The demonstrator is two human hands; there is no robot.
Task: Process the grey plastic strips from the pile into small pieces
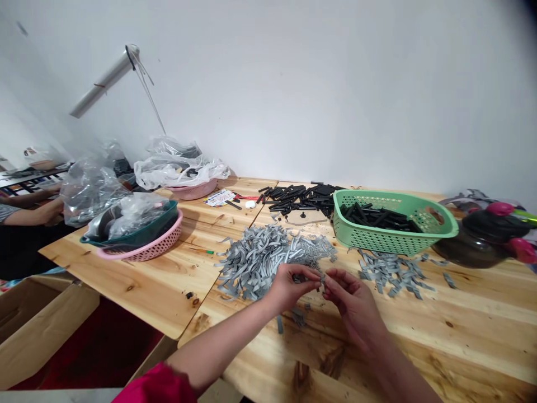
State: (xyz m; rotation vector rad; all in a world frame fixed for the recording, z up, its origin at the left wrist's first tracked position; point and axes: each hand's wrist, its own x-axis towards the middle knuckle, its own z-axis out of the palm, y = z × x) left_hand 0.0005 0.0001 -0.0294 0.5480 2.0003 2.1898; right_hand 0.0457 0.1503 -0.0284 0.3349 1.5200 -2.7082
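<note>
Both hands are in a narrow pinch here: left hand (293, 286) and right hand (352, 295) have thumb and finger nearly tip to tip on one grey bit (322, 280). I figure it's held that way because it's so small that a fuller grip would just hide it, and two pinches let me steady one side while fiddling with the other. Using the green basket (390, 243) as the landmark, the bit is in front of it and off to the left, up above the table (474, 330).

Looks-wise, it's grey and tiny, mostly covered by my fingertips, so I can't tell its exact shape or whether it's one layer or two. The color matches the grey pile (255, 260), a tangle of thin, curly strips left of the basket and nearer me. The small heap (394, 274) right in front of the basket is flatter, shorter strips. Having one on each side probably keeps both in easy reach.

Further out, black sticks (302, 197) are heaped left of the basket by the wall, with more inside it. My guess is the basket's walls are there to stop those rolling around. The dark pot (478, 243) is just right of it.
</note>
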